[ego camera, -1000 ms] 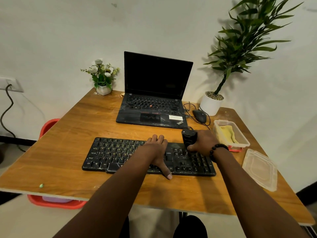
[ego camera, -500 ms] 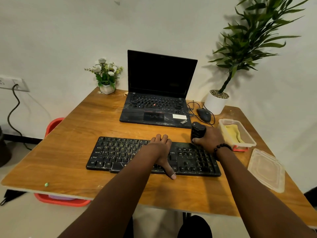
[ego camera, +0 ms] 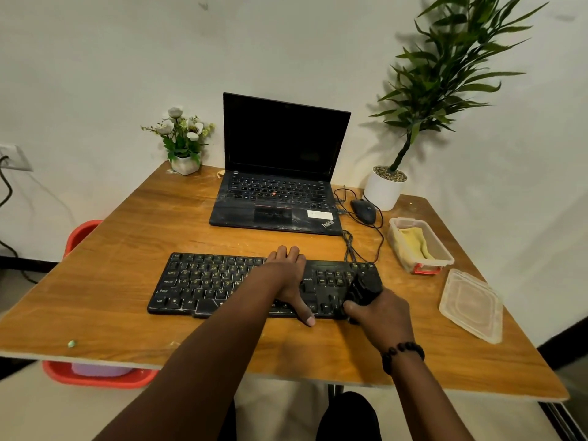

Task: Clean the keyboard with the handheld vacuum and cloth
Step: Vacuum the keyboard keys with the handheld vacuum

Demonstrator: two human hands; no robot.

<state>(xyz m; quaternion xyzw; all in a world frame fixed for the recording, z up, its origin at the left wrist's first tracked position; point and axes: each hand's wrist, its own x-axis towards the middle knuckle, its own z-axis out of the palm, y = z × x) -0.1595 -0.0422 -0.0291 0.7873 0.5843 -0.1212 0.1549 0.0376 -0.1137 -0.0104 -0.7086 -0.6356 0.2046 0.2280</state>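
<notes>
A black keyboard (ego camera: 210, 284) lies across the middle of the wooden table (ego camera: 121, 237). My left hand (ego camera: 288, 275) rests flat on its middle keys, fingers straight, thumb over the front edge. My right hand (ego camera: 380, 316) grips a small black handheld vacuum (ego camera: 366, 286), tilted over the keyboard's right end at the number pad. A yellow cloth (ego camera: 415, 241) lies in a clear plastic box (ego camera: 445, 259) at the right of the table.
An open black laptop (ego camera: 280, 186) stands behind the keyboard, with a mouse (ego camera: 363, 211) and cables to its right. A flower pot (ego camera: 184, 144) and a tall potted plant (ego camera: 386, 186) stand at the back. The box's lid (ego camera: 471, 305) lies near the right edge. A red tub (ego camera: 95, 377) sits below.
My right hand has drawn the vacuum from the keyboard's far right corner toward me, down over the number pad. My left hand has stayed on the keys.
</notes>
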